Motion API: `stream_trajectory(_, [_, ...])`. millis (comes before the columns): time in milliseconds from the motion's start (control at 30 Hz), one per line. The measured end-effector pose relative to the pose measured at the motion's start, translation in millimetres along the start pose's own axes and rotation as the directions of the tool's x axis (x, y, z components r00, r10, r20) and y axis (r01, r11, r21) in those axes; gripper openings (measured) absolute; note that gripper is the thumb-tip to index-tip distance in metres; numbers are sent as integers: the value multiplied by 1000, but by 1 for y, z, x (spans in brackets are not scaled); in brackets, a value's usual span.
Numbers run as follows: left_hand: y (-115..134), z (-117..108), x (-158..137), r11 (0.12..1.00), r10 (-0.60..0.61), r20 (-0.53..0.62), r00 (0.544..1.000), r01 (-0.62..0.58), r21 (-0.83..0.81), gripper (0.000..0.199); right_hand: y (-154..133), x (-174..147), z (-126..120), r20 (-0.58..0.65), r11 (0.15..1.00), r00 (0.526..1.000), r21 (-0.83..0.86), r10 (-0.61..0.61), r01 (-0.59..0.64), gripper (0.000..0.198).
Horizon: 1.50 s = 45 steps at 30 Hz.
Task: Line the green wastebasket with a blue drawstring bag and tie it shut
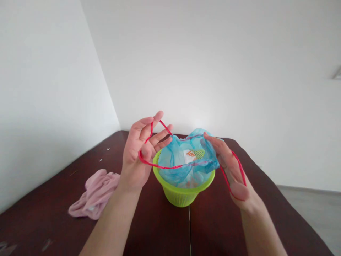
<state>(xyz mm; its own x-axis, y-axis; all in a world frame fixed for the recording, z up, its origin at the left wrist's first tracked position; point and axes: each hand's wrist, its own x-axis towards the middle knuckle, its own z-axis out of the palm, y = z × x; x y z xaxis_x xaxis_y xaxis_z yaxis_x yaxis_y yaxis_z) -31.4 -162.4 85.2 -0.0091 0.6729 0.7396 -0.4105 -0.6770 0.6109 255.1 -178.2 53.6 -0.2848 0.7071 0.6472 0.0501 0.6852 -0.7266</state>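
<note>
A translucent blue drawstring bag [176,174] sits in a lime-green plastic basket [181,196], its mouth spread and gathered along the string. The red drawstring [166,167] comes out of the hem on both sides. On the left, one loop hangs round the thumb and fingers of my left hand [145,145], which holds it taut with the fingers spread. My right hand [230,167] carries the opposite loop, passing round its thumb and behind the hand, with the fingertips at the bag's edge. Inside the bag, a white piece with orange lettering [189,155] shows; other contents are unclear.
A crumpled pink cloth [97,193] lies left of the basket on the dark reddish-brown table [162,227]. Small scraps [46,244] are scattered on the table's left side. White walls [186,71] stand behind and to the left. Pale floor shows at right.
</note>
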Motion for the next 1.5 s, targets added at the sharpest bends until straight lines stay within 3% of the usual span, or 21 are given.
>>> stream_trajectory(133, [-1, 4, -5, 998, -58, 30, 998, 58, 24, 61, -2, -3, 2, 33, 991, 995, 94, 90, -93, 112])
stream_trajectory(200, [2, 5, -6, 993, -91, -29, 995, 93, 69, 55, -5, -5, 2, -65, 993, 991, 23, 121, -119, 84])
stream_trajectory(267, [6, 4, -4, 985, -102, -111, 989, 116, 126, 58, -10, -7, 2, -245, 992, 967, -86, 71, -95, 59])
stream_trajectory(367, [17, -4, 1, 978, -137, -196, 971, 165, 130, 72, -21, -10, 5, -525, 993, 846, -117, -92, 35, 63])
stream_trajectory(467, [27, -29, 8, 973, -176, -232, 957, 205, 107, 82, -32, -9, 11, -707, 992, 695, -91, -129, 91, 70])
stream_trajectory(567, [33, -63, 12, 950, -257, -160, 953, 280, 142, 83, -37, -5, 9, -761, 998, 645, -56, -61, 28, 63])
stream_trajectory(667, [37, -86, 18, 935, -351, -46, 935, 353, 42, 83, -31, 0, -3, -757, 999, 654, 29, -4, 39, 56])
stream_trajectory(733, [39, -89, 22, 940, -330, -28, 944, 325, -108, 81, -25, 4, -12, -749, 991, 660, 117, 49, 58, 56])
stream_trajectory(833, [39, -76, 26, 902, -288, -73, 955, 245, -355, 70, -21, 9, -20, -686, 946, 694, 322, 217, 23, 57])
stream_trajectory(933, [38, -57, 25, 802, -334, -107, 937, 223, -553, 62, -27, 15, -18, -498, 836, 770, 543, 398, -81, 61])
stream_trajectory(1033, [39, -42, 20, 714, -393, -59, 918, 264, -648, 56, -39, 20, -11, -414, 783, 801, 614, 433, -105, 61])
stream_trajectory(1167, [46, -25, 9, 769, -319, 56, 946, 293, -568, 24, -65, 24, 0, -439, 857, 834, 509, 335, -76, 60])
stream_trajectory(1267, [56, -9, 3, 871, -236, 164, 958, 283, -402, 43, -89, 33, 6, -380, 928, 896, 362, 229, -83, 55])
stream_trajectory(1333, [63, 2, 4, 905, -251, 228, 941, 312, -290, 52, -102, 41, 9, -324, 963, 932, 256, 163, -80, 57])
stream_trajectory(1433, [75, 16, 11, 924, -301, 266, 916, 349, -158, 65, -117, 55, 9, -306, 992, 948, 116, 90, -56, 67])
stream_trajectory(1500, [81, 25, 17, 954, -279, 229, 933, 296, -45, 74, -125, 61, 7, -309, 999, 950, 20, 38, -34, 70])
